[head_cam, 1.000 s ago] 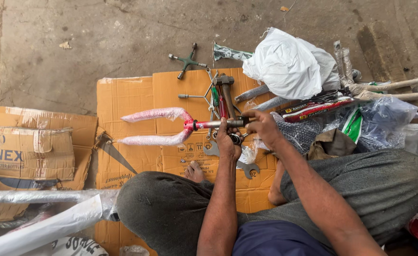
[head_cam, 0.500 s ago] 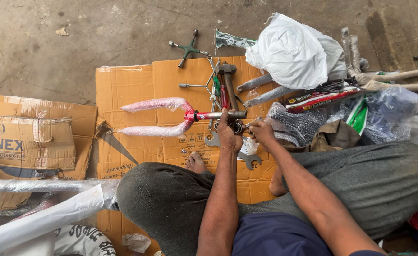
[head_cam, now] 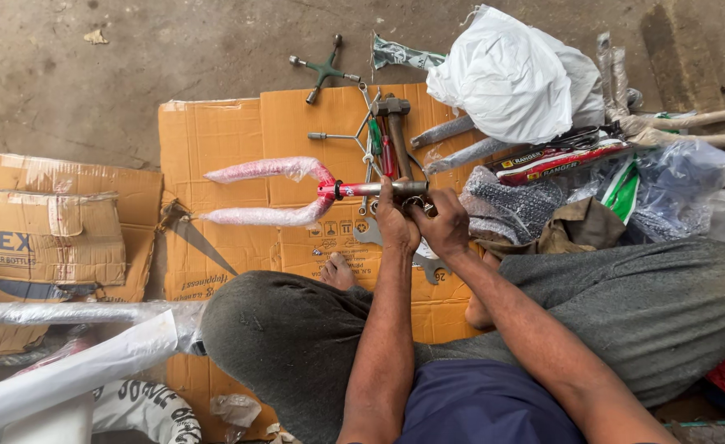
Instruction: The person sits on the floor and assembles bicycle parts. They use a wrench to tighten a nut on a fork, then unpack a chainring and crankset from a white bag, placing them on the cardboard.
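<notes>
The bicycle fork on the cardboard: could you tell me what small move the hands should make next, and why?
Probably steady the fork with the left hand while the right hand works at the steerer tube's end. Both hands already sit together on that bare tube, and the wrapped legs lie free on the cardboard.

Soft, even daylight, faint shadows, no glare; sharp focus, slight wide-angle stretch at edges.

The bicycle fork (head_cam: 296,193) lies on the flattened cardboard (head_cam: 214,131), a hammer (head_cam: 395,131) beyond its stem, a cross wrench (head_cam: 324,72) on the floor (head_cam: 132,57) farther off, bags (head_cam: 510,74) to the right
</notes>
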